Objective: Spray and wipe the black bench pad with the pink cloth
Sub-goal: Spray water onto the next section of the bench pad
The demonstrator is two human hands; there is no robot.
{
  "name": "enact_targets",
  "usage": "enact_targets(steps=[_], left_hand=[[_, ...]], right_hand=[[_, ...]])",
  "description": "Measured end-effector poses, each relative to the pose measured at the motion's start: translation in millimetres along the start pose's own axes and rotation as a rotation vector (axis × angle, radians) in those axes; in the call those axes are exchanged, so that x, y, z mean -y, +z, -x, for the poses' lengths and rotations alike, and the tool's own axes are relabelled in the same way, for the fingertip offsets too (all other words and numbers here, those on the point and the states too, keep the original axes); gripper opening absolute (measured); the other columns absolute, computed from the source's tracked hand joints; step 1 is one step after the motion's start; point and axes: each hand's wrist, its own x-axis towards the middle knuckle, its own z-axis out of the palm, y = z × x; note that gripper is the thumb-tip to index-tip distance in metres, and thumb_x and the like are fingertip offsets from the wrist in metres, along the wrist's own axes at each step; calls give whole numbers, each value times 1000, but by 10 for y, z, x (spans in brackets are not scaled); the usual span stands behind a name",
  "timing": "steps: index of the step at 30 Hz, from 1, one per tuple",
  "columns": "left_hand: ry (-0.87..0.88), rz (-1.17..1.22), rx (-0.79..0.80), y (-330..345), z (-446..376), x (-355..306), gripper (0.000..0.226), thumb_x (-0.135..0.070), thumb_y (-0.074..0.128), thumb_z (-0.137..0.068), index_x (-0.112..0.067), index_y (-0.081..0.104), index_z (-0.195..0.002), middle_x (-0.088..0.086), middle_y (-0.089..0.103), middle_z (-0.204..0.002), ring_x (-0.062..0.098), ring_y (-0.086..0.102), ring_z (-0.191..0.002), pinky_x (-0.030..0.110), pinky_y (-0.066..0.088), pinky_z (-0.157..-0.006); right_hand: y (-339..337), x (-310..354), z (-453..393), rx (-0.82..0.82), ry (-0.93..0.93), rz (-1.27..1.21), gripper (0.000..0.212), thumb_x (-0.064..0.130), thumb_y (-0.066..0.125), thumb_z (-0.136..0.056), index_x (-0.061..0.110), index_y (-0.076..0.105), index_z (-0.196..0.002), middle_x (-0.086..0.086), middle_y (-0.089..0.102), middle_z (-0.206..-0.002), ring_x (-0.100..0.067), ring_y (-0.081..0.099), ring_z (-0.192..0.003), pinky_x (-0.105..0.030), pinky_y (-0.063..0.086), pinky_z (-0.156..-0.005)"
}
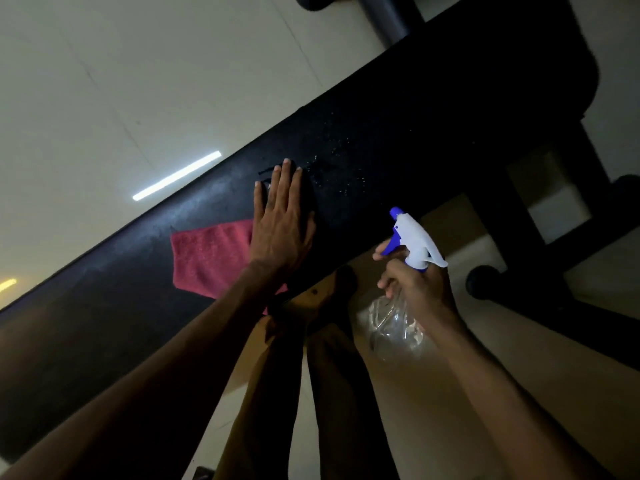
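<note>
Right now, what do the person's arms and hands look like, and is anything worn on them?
Both arms are bare along their whole visible length: no sleeves, gloves, watch or rings show. The left hand and right hand are bare too, with short nails.

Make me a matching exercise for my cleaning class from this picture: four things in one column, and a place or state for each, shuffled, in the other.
Things:
1. pink cloth
2. spray bottle
3. left hand
4. droplets

Places or states:
A. gripped in the right hand, beside the bench pad
B. scattered on the pad beyond the fingertips
C. lying on the pad, partly under a hand
D. flat, fingers straight, pressing down

Pairs: 1-C, 2-A, 3-D, 4-B
</note>
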Motion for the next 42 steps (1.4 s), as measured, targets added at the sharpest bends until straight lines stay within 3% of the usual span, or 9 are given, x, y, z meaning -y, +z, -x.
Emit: enact_targets(steps=[3,13,17,22,25,29,33,36,42], left_hand=[[18,-2,1,7,-150,-201,71,-44,26,-101,-7,9,-160,14,1,-168,27,-1,-155,53,-1,-125],[130,-32,-5,73,-633,-862,71,-36,41,-102,-6,12,-159,14,3,-168,28,0,-155,56,1,-125],[175,-48,-37,147,-788,-979,68,-41,32,-103,-7,12,-159,13,2,-168,26,-2,-155,59,-3,-123],[251,-98,-49,179,-992,-1109,68,-42,27,-101,-8,16,-159,12,6,-168,28,1,-155,62,2,-122],[334,-128,-70,171,-1227,-1239,68,-42,27,-101,-7,17,-159,13,7,-168,29,3,-155,61,2,-123],[381,-137,-57,141,-1501,-1442,69,-45,25,-102,-9,16,-159,12,6,-168,28,4,-155,60,0,-123],[385,-168,-38,164,-1622,-1555,70,-50,18,-103,-10,10,-160,10,0,-168,26,-2,-155,60,-5,-122],[384,-181,-30,177,-1612,-1571,71,-51,16,-103,-11,8,-160,10,-2,-168,25,-4,-155,59,-5,-123],[408,-125,-7,159,-1373,-1423,70,-47,21,-101,-11,12,-160,13,4,-168,27,1,-155,56,-1,-125]], right_hand=[[-238,27,-70,-53,-18,-26,25,13,53,-68,12,67,-88,-7,73,-95,-25,59,-57,-32,44,-49],[-838,149,-350,-203,-47,-178,24,11,52,-67,11,67,-86,-8,73,-92,-18,60,-56,-28,43,-47],[-980,245,-541,-301,-55,-280,26,8,51,-66,4,65,-87,-9,72,-91,-17,58,-53,-25,41,-45],[-1182,425,-705,-355,-72,-382,21,-3,53,-74,9,67,-84,-6,73,-91,-15,59,-56,-24,41,-47],[-1317,520,-805,-379,-100,-386,21,6,53,-66,9,66,-82,-4,71,-85,-16,59,-56,-23,41,-46],[-1503,579,-935,-443,-83,-436,28,11,53,-68,12,68,-91,-3,74,-94,-16,59,-61,-24,41,-47],[-1661,532,-940,-511,-85,-453,23,12,53,-67,13,66,-86,-3,72,-90,-15,58,-60,-26,42,-48],[-1709,413,-892,-530,-33,-452,31,14,52,-68,12,68,-95,-5,73,-100,-15,60,-63,-26,44,-49],[-1509,40,-541,-465,41,-436,30,9,52,-67,8,67,-93,-9,72,-99,-14,58,-57,-25,42,-45]])
